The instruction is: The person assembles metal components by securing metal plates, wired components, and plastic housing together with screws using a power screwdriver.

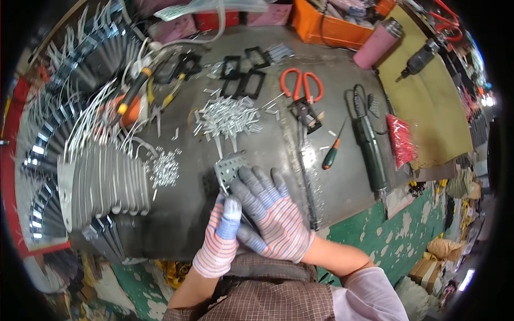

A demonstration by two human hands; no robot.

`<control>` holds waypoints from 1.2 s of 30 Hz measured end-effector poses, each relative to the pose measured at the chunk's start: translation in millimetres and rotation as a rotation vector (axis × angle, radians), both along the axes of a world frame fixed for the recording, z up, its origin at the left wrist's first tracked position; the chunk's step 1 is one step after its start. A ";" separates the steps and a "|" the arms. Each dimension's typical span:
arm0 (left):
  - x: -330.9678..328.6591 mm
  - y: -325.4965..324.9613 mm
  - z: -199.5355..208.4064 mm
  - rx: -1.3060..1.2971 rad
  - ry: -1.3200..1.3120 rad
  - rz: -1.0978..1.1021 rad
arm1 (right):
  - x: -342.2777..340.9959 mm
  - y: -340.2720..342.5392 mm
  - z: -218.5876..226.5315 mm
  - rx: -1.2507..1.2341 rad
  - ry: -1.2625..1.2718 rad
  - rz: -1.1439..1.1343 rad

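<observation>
Both my hands wear striped knit gloves with grey fingertips. My left hand is closed on the near edge of a small grey perforated metal plate, its thumb upright beside the edge. Two flat light strips or leads stick out from the plate's far side toward a heap of small silvery metal sleeves. My right hand lies palm down against the plate's right side, fingers stretched and slightly apart. Its palm and thumb hide part of what lies between the hands.
Grey wired plates stand in a row at left, near small clear pieces. Orange-handled scissors, a green-handled screwdriver and a dark electric screwdriver lie right. Farther off are a pink flask and an orange bin.
</observation>
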State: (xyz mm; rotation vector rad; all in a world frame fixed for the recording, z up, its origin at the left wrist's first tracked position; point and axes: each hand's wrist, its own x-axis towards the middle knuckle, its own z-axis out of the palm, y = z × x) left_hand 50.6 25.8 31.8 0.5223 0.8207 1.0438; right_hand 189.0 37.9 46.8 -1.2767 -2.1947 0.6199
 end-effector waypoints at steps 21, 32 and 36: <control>146.7 301.9 -31.5 0.668 1.811 0.030 | 93.3 31.2 -66.6 0.276 0.776 -0.562; 84.0 247.7 -2.5 1.113 1.254 0.776 | 85.2 28.7 -79.1 0.281 0.864 -0.559; 23.1 126.2 -2.9 1.504 1.667 0.356 | 86.8 20.7 -68.4 0.237 0.790 -0.679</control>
